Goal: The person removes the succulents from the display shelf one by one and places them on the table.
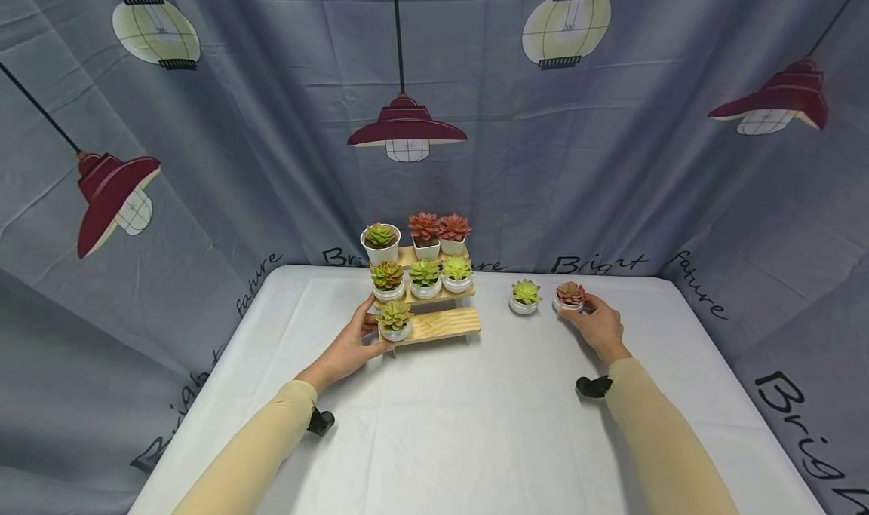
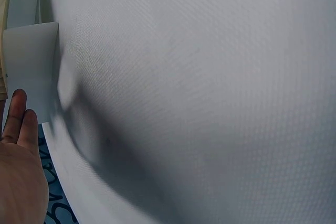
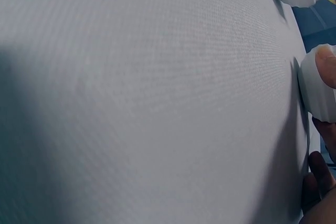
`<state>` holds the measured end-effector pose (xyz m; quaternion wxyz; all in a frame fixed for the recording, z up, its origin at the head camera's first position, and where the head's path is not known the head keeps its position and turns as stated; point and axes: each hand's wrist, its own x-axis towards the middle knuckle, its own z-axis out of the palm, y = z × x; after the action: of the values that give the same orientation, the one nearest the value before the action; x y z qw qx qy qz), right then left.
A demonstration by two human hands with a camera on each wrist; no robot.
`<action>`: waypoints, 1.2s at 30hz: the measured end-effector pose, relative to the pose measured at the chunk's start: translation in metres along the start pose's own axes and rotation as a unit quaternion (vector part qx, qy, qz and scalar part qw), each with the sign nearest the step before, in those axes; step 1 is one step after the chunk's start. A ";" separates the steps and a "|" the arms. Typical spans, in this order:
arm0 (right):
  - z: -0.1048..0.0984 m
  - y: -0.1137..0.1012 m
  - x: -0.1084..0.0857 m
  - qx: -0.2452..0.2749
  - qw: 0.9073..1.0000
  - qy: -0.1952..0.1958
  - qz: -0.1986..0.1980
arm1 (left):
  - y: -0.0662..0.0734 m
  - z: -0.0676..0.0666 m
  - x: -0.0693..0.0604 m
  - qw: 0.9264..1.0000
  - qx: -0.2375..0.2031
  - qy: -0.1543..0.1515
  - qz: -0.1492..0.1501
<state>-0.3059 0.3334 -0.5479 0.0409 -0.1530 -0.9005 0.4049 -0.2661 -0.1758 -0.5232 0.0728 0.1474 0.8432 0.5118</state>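
At the left end of a three-step wooden stand (image 1: 444,324), the left hand (image 1: 349,351) spreads its thumb and fingers around the bottom step, beside a yellow-green succulent pot (image 1: 396,326). In the left wrist view, two fairly straight fingers of the left hand (image 2: 22,166) lie by the stand's white side panel (image 2: 31,66); the thumb is out of that view. The right hand (image 1: 597,328) pinches a small white pot with a reddish succulent (image 1: 570,295) at the table's back. In the right wrist view, the thumb presses this white pot (image 3: 315,90), low against the cloth.
A light-green succulent pot (image 1: 525,298) stands left of the right hand. The middle step holds several round pots, such as a green one (image 1: 425,279). On the top step are a green succulent pot (image 1: 382,243) and two red ones. A printed curtain (image 1: 509,198) hangs behind the table.
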 end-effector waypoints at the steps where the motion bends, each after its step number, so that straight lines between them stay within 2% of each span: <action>1: 0.000 0.000 0.000 0.001 1.000 0.000 -0.001 | 0.000 0.000 0.000 1.000 0.001 0.000 0.002; 15: 0.000 0.001 -0.001 0.015 1.000 -0.005 0.012 | 0.001 0.000 0.000 1.000 -0.001 -0.002 -0.012; 26: -0.001 0.001 -0.003 0.033 0.999 -0.008 0.019 | 0.003 0.001 -0.001 1.000 -0.007 -0.001 -0.004; 36: -0.001 0.000 -0.002 0.003 1.000 -0.007 0.013 | 0.002 0.001 0.000 1.000 0.000 0.003 -0.009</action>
<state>-0.3041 0.3334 -0.5474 0.0295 -0.1614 -0.8975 0.4094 -0.2655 -0.1740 -0.5218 0.0746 0.1383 0.8446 0.5118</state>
